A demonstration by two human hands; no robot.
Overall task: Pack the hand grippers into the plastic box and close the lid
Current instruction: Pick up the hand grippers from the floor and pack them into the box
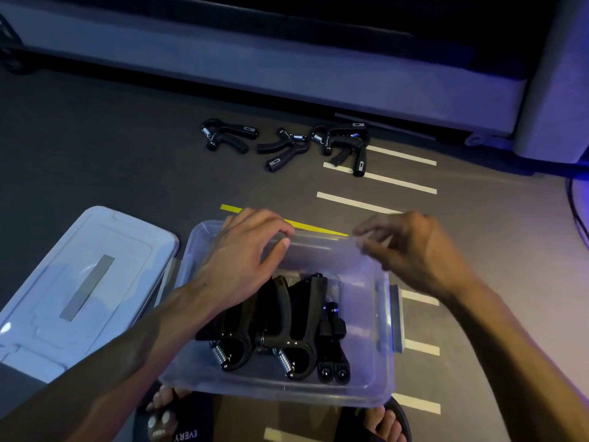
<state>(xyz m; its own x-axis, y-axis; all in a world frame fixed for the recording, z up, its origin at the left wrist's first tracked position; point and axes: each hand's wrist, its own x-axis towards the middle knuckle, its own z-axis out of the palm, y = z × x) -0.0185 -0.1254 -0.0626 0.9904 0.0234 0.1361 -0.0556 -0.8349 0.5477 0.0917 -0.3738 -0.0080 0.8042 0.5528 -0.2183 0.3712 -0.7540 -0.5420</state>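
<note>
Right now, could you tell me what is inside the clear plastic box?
Several black hand grippers lie packed together in the plastic box, springs toward the near wall. The left hand and forearm cover the far-left part, so an exact count isn't possible.

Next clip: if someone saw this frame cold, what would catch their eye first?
Probably the clear plastic box at the person's feet, with black hand grippers lying inside it, and the left hand and right hand over its far rim. Next, its lid lying flat on the floor to the left, and more loose grippers scattered farther out on the floor.
</note>
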